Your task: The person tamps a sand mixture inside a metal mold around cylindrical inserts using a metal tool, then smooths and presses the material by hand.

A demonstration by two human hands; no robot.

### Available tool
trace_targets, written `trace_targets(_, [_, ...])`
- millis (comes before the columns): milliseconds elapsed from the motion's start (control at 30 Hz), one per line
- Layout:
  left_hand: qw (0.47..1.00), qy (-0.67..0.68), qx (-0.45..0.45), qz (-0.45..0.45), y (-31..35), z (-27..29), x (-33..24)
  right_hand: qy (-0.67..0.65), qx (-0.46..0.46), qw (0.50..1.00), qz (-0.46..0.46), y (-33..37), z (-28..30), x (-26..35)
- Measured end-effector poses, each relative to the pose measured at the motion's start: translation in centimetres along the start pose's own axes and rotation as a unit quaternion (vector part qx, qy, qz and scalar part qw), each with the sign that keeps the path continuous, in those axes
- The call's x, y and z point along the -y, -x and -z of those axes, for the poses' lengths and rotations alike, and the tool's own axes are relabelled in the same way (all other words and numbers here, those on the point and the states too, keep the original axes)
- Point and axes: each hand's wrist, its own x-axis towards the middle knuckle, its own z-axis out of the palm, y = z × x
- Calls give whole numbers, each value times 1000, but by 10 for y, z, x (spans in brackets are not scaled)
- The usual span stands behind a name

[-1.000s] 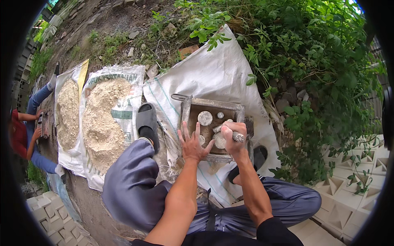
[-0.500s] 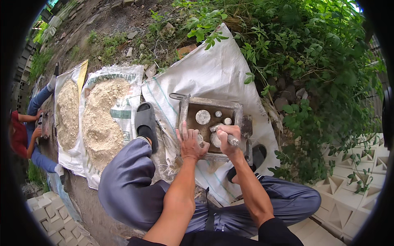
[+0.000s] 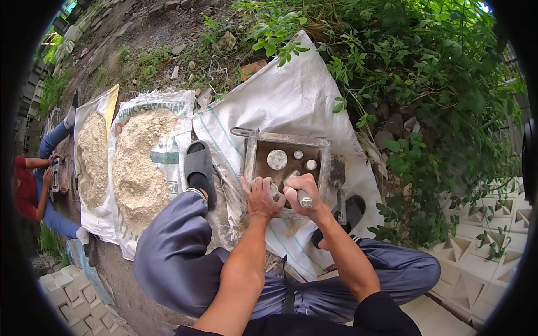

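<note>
A square, dusty wooden frame [image 3: 327,162] lies in front of me, with brown packed material inside. On that material sit a large pale disc [image 3: 277,159], a small one [image 3: 298,154] and a mid-sized one [image 3: 311,164]. My left hand [image 3: 262,199] is at the frame's near left corner, its fingers around a round pale piece [image 3: 273,189], mostly covered. Just right of it, my right hand [image 3: 308,193] grips a short grey rod-like tool [image 3: 304,199]; one end points up toward me and the other leans over the material.
A dusty trowel [image 3: 338,172] lies right of the frame, on a white woven sheet [image 3: 280,95]. Two sacks to the left bear heaps of pale powder [image 3: 140,168]. Further left a person in red [image 3: 27,185] works. Plants [image 3: 414,112] and patterned pale blocks [image 3: 476,218] are at right.
My right hand has shifted slightly left and the tool now stands steeper. A pale disc beneath that hand is now hidden, and more of the trowel shows. My left hand stays put.
</note>
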Motion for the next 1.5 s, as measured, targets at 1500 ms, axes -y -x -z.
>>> trace_targets(1500, [989, -33, 123, 80, -8, 4, -9, -189, -181, 957, -125, -17, 12, -19])
